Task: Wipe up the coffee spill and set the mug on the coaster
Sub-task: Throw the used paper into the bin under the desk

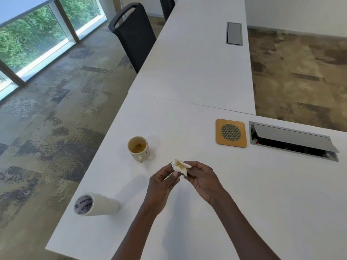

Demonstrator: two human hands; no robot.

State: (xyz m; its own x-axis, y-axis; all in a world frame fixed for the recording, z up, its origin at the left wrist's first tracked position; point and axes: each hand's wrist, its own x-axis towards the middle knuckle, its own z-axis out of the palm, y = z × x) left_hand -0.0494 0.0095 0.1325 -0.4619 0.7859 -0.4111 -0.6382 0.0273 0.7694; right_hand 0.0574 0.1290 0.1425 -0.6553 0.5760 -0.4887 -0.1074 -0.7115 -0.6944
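On white table (244, 194), mug (138, 148), wooden coaster (231, 133), patterned carpet (56, 119), window (33, 36)

Bright daylight from the windows (37, 40); soft shadows, wide-angle bending at edges.

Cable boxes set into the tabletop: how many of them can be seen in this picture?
2. One cable box, lid raised, lies right of the coaster. The other, lid closed, lies far up the table. More may lie outside the view.
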